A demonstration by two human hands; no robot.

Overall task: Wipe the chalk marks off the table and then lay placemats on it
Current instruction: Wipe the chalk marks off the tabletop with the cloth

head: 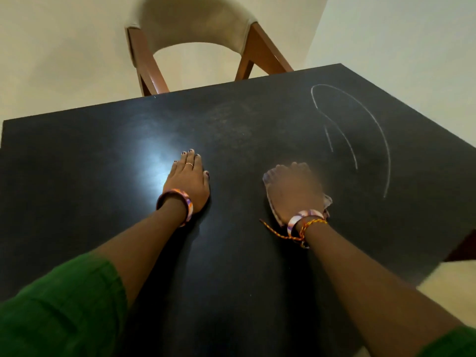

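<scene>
The wiping step is in hand, and it looks only partly done; the chalk marks [360,130], a few pale curved lines, lie on the far right part of the dark table [77,163], just beyond the right hand [293,191]; that hand is blurred, with its fingers curled down over a pale cloth [327,202] whose edges show at either side of the palm, pressing it to the tabletop; the left hand [188,179] rests flat on the table with straight fingers, holding nothing, well apart from the chalk; a faint smeared patch shows on the table's far middle, which may be wiped chalk, though that cannot be told for sure; no placemats are in view; the next move, as a guess, calls for carrying the cloth forward and rightward across the curved lines with firm pressure; a chair [195,34] stands at the far edge
</scene>
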